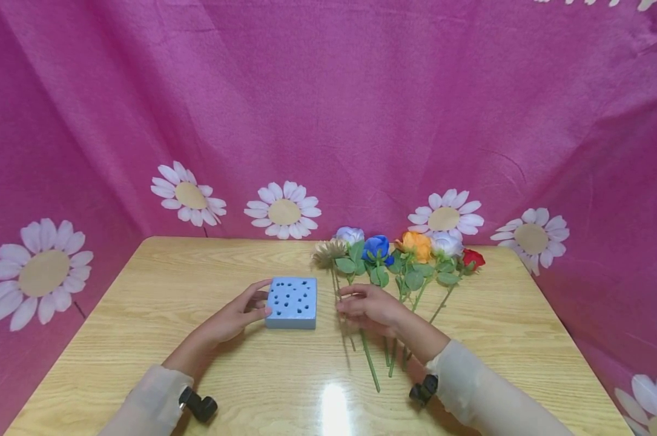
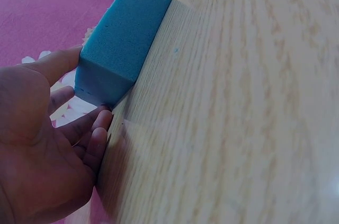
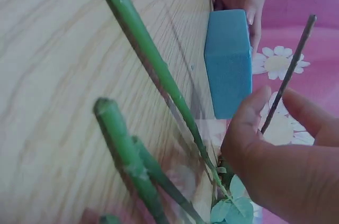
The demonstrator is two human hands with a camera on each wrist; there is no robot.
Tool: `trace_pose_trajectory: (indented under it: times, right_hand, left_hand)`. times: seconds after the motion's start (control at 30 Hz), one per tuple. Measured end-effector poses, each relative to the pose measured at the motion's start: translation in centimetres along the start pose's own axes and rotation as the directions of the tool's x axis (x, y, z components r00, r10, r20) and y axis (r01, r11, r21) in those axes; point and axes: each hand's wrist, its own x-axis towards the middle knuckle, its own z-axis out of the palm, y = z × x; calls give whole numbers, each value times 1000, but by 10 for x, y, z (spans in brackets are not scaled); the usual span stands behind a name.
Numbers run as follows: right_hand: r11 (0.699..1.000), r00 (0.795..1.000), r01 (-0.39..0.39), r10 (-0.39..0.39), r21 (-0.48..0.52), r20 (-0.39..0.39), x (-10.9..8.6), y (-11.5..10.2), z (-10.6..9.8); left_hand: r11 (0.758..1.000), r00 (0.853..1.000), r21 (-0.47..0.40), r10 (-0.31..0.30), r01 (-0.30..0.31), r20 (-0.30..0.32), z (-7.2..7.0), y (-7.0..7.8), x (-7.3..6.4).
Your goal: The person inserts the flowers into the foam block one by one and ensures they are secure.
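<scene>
In the head view my left hand (image 1: pixel 231 318) holds a light blue foam block (image 1: pixel 291 298) by its left side, with the thumb at the near corner and the index finger at the far one. The block lies flat, its top dotted with several holes. My right hand (image 1: pixel 373 307) pinches the thin dark stem (image 3: pixel 288 73) of a beige artificial flower (image 1: pixel 330 253) between thumb and index finger. That flower's head points away from me, and its stem end is free in the right wrist view. The block stands left of the right hand, apart from it.
Under and beside the right forearm lie several artificial roses: a blue rose (image 1: pixel 378 249), an orange rose (image 1: pixel 416 246), a red rose (image 1: pixel 473 259) and pale ones. Their green stems (image 1: pixel 369 360) point toward me. A pink curtain (image 1: pixel 328 121) borders the wooden table (image 1: pixel 159 284).
</scene>
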Motion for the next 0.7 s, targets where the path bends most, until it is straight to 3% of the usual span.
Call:
trace_pose_trajectory:
  times: [0.3,0.7]
  right_hand:
    - [982,990,-95,76,164,121,-2,1,2]
    - [972,984,-113,81,206,159,-1,6,4]
  left_hand:
    - [1000,1000,-16,-8,8,-1,0,-2,1]
    - [1000,1000,-10,-9,9,0,-1,-3,0]
